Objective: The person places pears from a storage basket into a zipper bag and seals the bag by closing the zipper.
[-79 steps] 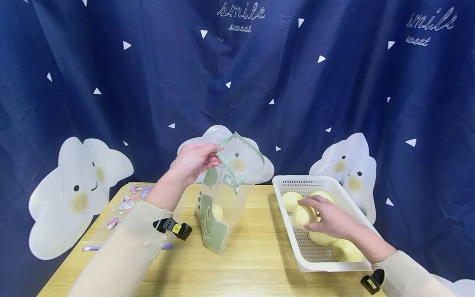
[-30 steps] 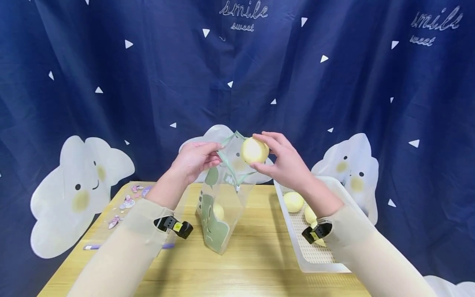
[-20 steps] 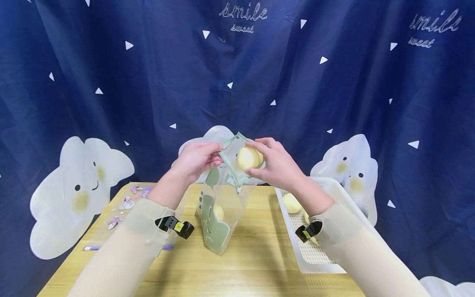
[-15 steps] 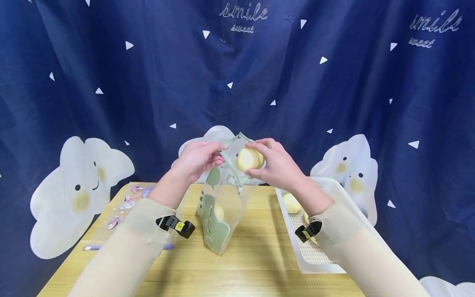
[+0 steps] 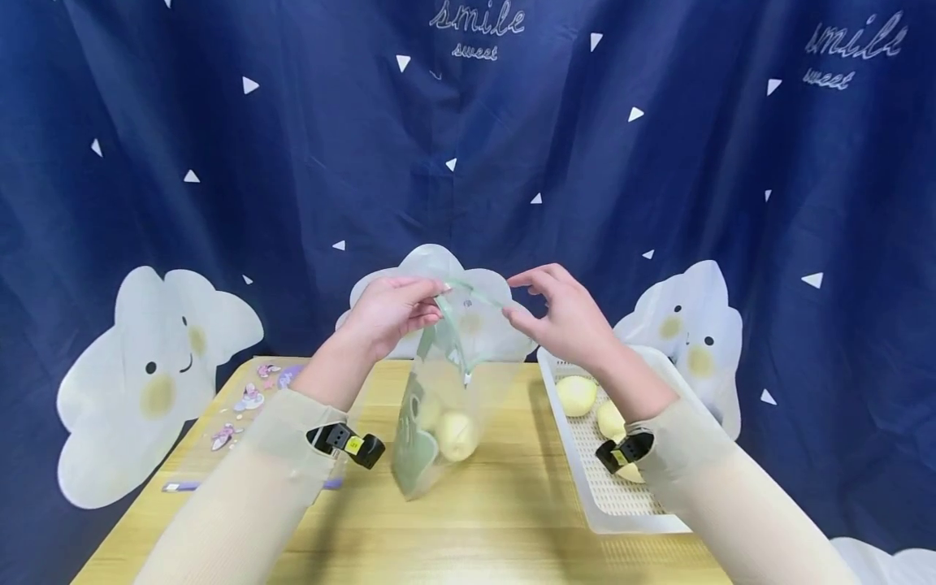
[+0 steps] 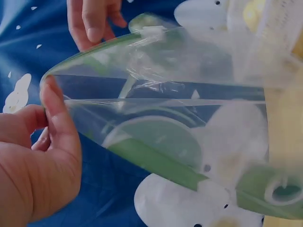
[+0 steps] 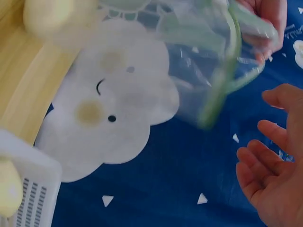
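Clear plastic bag [image 5: 439,378]: one, green trim, green cartoon print; mid wood-grain table [image 5: 497,540], left of white basket [image 5: 636,524].
Left hand [image 5: 389,313]: thumb and fingers together, pinching bag rim at upper left.
Right hand [image 5: 566,321]: holds nothing; thumb and fingers apart, loosely bent, just beside bag mouth; gap to rim in right wrist view.
Bag direction: mouth up, gaping; long axis near upright, top leaning a bit right. Bottom touching table or not, can't tell.
Fruit in bag [image 5: 457,436]: two, pale yellow, round, low in bag; one partly behind the other.
Basket: one, slotted, long axis running away from person.
Fruit in basket [image 5: 577,396]: three seen, pale yellow; right sleeve [image 5: 731,504] covers part, full count can't tell.
Flat bag [image 5: 250,398]: one, clear, pink print, purple strip on near edge; lies table left, partly behind left sleeve [image 5: 249,487].
Wrist cameras [image 5: 349,445]: two, black, one per wrist.
Curtain [image 5: 468,122]: one, dark blue, behind table; four clouds [image 5: 110,431], one cut off lower right.
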Tool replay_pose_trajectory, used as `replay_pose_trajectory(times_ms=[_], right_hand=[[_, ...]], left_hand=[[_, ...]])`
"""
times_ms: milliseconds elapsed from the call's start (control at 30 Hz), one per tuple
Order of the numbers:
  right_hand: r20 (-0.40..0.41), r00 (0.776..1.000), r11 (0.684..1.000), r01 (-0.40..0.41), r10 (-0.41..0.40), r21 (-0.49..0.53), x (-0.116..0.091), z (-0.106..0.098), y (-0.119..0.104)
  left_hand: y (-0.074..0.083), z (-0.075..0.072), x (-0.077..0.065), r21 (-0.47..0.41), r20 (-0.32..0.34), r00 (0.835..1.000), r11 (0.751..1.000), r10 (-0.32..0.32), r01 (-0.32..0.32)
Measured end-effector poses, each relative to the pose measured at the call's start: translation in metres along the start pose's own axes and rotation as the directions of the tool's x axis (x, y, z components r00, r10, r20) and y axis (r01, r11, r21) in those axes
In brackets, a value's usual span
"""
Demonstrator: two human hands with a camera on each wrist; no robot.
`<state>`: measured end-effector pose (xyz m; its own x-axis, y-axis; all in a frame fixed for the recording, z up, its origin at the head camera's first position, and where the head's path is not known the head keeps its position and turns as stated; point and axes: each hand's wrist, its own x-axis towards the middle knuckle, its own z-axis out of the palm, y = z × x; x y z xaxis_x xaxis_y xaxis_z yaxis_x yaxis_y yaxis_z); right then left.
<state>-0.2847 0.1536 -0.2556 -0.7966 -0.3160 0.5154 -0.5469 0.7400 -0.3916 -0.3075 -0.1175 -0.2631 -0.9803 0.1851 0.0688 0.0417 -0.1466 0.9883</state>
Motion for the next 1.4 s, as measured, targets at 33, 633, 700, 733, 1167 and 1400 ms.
replay_pose_trajectory(times_ms=[33, 633, 700, 733, 1167, 1400], right_hand=[[-0.008, 1.0, 1.0, -0.008, 0.008, 0.005, -0.001, -0.002, 0.004], [0.076, 0.976, 0.974, -0.195, 0.205, -0.114, -0.048, -0.02, 0.098], [0.103, 0.972, 0.971, -0.195, 0.21, -0.139, -0.054, -0.021, 0.105], [0.117, 0.97, 0.969, -0.194, 0.212, -0.152, -0.057, -0.022, 0.108], [0.31, 0.925, 0.957, -0.142, 0.219, -0.252, -0.121, -0.039, 0.131], [0.447, 0.853, 0.95, -0.159, 0.27, -0.27, -0.158, -0.042, 0.142]], left_hand=[[0.0, -0.001, 0.0, 0.005, 0.002, 1.0, 1.0, -0.003, 0.003], [-0.003, -0.008, -0.001, -0.006, 0.011, 0.999, 0.999, -0.042, 0.042], [-0.003, -0.009, -0.002, -0.006, 0.011, 0.999, 0.999, -0.041, 0.041], [-0.003, -0.009, -0.002, -0.007, 0.011, 0.999, 0.999, -0.039, 0.039], [-0.004, -0.009, -0.003, -0.052, 0.022, 0.999, 0.998, -0.046, 0.048], [-0.004, -0.01, -0.004, -0.061, 0.026, 0.999, 0.997, -0.042, 0.043]])
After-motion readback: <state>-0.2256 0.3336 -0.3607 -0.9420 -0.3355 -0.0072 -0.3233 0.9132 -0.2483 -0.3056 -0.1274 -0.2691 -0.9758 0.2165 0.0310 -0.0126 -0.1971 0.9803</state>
